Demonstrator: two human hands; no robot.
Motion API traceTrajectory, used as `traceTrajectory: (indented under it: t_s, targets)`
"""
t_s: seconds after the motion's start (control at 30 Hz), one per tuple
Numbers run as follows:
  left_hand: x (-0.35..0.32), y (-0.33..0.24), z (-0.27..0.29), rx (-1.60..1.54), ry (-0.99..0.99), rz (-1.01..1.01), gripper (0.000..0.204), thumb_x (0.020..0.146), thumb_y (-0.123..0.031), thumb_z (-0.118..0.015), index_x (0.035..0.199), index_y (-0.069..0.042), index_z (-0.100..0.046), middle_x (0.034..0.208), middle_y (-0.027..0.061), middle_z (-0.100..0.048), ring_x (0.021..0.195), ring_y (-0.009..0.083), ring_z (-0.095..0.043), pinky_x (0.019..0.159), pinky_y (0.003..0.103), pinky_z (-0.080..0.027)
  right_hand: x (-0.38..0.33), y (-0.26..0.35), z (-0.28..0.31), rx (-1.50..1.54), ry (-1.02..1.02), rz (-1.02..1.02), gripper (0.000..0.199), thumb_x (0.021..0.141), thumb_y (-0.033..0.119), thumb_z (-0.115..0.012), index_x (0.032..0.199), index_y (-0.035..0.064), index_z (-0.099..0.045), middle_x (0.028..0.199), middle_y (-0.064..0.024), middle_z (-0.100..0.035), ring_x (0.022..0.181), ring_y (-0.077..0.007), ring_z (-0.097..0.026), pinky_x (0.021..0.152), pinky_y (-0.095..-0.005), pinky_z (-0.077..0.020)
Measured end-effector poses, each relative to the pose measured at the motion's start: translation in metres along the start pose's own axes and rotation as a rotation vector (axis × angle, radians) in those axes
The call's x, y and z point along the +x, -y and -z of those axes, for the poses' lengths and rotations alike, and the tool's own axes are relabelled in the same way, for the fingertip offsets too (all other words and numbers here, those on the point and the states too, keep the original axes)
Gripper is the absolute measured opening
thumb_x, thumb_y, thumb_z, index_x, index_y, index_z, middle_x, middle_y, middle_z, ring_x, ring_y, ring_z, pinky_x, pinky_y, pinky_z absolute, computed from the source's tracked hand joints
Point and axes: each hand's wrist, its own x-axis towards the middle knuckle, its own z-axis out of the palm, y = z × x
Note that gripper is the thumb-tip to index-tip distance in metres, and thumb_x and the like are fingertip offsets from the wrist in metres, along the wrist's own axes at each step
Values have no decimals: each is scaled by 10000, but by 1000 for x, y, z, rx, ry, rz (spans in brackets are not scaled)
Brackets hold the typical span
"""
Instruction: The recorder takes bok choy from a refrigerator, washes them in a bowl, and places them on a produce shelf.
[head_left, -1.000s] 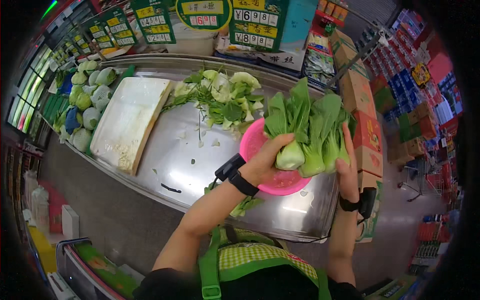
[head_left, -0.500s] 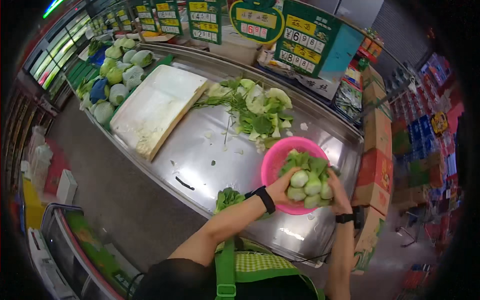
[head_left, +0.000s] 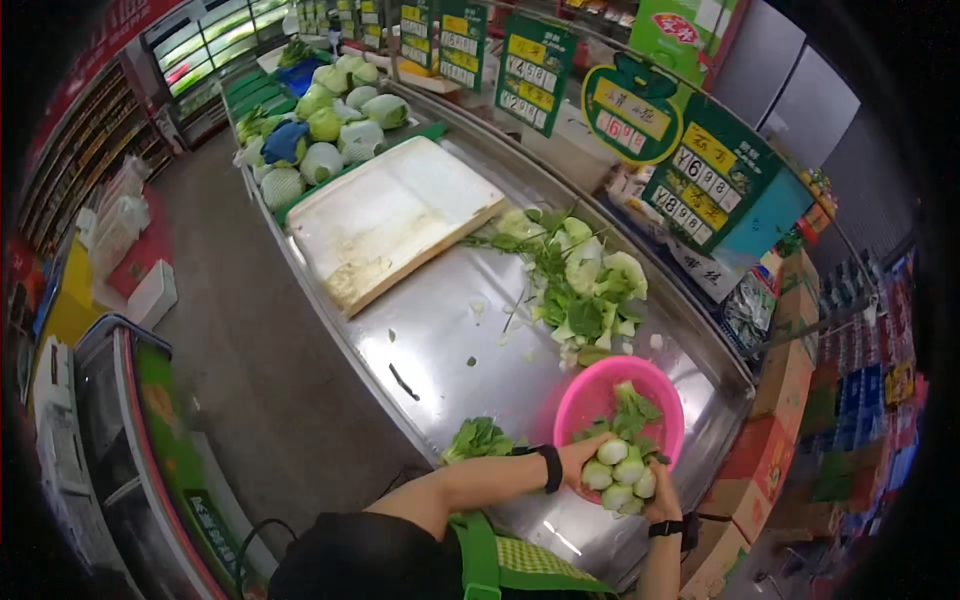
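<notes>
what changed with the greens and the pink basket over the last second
The bunch of green bok choy, held upright above the round pink plastic basket a second ago, has come down beside it, stem ends toward the camera. Left hand and right hand still clasp the bunch. The white cutting board and loose leaf trimmings stayed put.

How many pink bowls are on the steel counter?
1. The pink bowl sits at the counter's near right end, in front of the loose greens. The left hand and right hand hold bok choy over it.
</notes>
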Motion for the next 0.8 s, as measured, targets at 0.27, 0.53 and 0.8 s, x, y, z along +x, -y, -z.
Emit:
traceTrajectory:
  t_s: [0.27,0.53,0.8]
  targets:
    - [7,-19,6,110,-23,-56,611,784,-650,-523,1203,-206,-551,1225,80,-555,1099,298,-530,927,548,-373,-6,16,-22,140,-27,5,466,922,295,-455,1322,62,-408,1256,-91,-521,1113,-241,-534,926,-374,-458]
    - [-47,-43,-92,252,255,-485,408,886,-419,-555,1144,-103,-565,1010,42,-646,870,142,-633,745,356,-527,-89,98,-83,-152,-86,792,703,816,250,-537,1414,12,-256,1395,-140,-369,1247,-253,-418,1015,-359,-366]
    - [-39,-13,-5,25,230,-160,417,878,-319,-594,1245,-154,-485,1135,19,-590,1022,189,-579,828,399,-511,-10,6,-34,133,-141,-126,450,892,320,-519,1276,93,-458,1203,-81,-549,1053,-227,-556,867,-396,-493]
